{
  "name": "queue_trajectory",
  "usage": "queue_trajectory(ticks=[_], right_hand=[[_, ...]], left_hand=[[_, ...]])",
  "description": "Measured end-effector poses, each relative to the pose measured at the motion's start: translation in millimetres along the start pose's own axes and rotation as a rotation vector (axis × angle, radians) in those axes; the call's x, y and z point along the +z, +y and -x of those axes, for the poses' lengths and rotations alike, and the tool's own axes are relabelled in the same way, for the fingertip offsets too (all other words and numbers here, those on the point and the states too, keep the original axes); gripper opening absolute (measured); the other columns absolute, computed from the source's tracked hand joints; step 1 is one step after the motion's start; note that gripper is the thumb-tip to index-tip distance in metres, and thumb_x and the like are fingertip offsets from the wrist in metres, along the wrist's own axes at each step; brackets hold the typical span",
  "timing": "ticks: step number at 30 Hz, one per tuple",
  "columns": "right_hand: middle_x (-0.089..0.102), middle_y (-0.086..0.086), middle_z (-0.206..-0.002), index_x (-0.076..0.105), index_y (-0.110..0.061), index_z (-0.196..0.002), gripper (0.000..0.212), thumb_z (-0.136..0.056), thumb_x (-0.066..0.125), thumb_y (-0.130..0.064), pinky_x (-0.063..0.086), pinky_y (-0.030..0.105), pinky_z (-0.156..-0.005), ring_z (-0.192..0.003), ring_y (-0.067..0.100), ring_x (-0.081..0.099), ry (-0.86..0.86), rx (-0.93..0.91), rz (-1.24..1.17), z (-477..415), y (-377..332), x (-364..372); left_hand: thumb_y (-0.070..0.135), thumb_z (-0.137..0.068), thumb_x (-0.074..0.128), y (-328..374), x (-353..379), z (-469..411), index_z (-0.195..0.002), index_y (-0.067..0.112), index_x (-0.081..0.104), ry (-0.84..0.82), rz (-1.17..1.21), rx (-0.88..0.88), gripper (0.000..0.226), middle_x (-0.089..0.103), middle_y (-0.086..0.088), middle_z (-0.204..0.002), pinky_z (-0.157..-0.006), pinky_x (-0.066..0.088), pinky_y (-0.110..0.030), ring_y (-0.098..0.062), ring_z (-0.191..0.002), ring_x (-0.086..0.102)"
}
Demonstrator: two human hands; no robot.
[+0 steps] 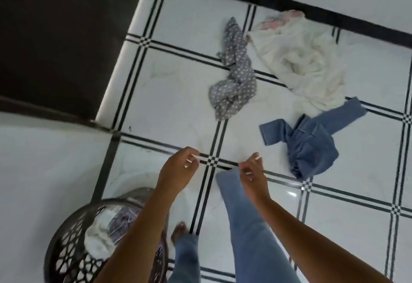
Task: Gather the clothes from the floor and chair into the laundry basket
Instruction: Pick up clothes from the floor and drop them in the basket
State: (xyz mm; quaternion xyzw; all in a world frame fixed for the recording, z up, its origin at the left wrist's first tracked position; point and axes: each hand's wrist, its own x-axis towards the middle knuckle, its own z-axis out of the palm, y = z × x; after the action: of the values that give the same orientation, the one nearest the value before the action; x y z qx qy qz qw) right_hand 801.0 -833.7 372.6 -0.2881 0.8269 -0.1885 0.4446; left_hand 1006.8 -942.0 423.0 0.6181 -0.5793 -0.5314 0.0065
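Both hands empty above the floor

The left hand point(178, 167) and right hand point(253, 171) hang loosely curled, gripping nothing. Grey dotted cloth point(234, 77), white garment point(298, 59) and blue jeans point(310, 142) lie on the floor point(178, 95); the basket point(73, 238) sits lower left.

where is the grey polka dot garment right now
In the head view, the grey polka dot garment lies on the tiled floor, upper middle, just left of the white garment.
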Motion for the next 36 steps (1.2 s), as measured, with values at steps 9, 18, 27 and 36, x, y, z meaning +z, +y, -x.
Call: queue_trajectory(ticks=[9, 18, 27, 36], right_hand=[[0.065, 0.001, -0.078, 0.061, -0.031, -0.092, 0.026, -0.088, 0.056, -0.006, 0.045, 0.009, -0.057, -0.066, 0.016, 0.061, 0.114, 0.096, -0.244, -171, -19, -176], [0.06, -0.008, -0.077, 0.057, -0.031, -0.101, 0.02, -0.092, 0.052, -0.014, 0.044, 0.019, -0.053, -0.058, 0.004, 0.055, 0.248, 0.072, -0.276, -309, -53, -311], [0.06, -0.003, -0.088, 0.057, -0.03, -0.105, 0.022, -0.091, 0.055, -0.015, 0.046, 0.028, -0.062, -0.07, 0.014, 0.06, 0.167, 0.108, -0.148, -426, 4, -274], [0.048, 0.012, -0.139, 0.046, -0.015, -0.133, 0.073, -0.064, 0.063, -0.002, 0.041, 0.051, -0.094, -0.124, 0.034, 0.049, 0.396, -0.115, 0.668, -646, 105, -185]], left_hand=[[0.033, -0.088, 0.054, 200, 120, -154, -0.102, 0.031, 0.063, -0.221, -0.097, 0.029, 0.017, 0.067, 0.009, -0.09, -0.068, 0.057, -0.032, -0.015, -0.083, 0.066], [0.031, -0.089, 0.056, 346, 179, -282, -0.113, 0.026, 0.06, -0.273, -0.147, 0.162, 0.024, 0.068, 0.001, -0.1, -0.076, 0.056, -0.036, -0.018, -0.089, 0.065], [0.03, -0.08, 0.068, 321, 198, -442, -0.116, 0.02, 0.06, -0.106, -0.331, 0.088, 0.038, 0.062, -0.001, -0.115, -0.086, 0.051, -0.037, -0.023, -0.104, 0.06], [0.068, -0.053, 0.077, 187, 299, -639, -0.153, 0.027, -0.006, -0.022, -0.797, -0.228, 0.136, -0.013, -0.013, -0.161, -0.106, 0.025, -0.071, -0.039, -0.148, -0.002]])
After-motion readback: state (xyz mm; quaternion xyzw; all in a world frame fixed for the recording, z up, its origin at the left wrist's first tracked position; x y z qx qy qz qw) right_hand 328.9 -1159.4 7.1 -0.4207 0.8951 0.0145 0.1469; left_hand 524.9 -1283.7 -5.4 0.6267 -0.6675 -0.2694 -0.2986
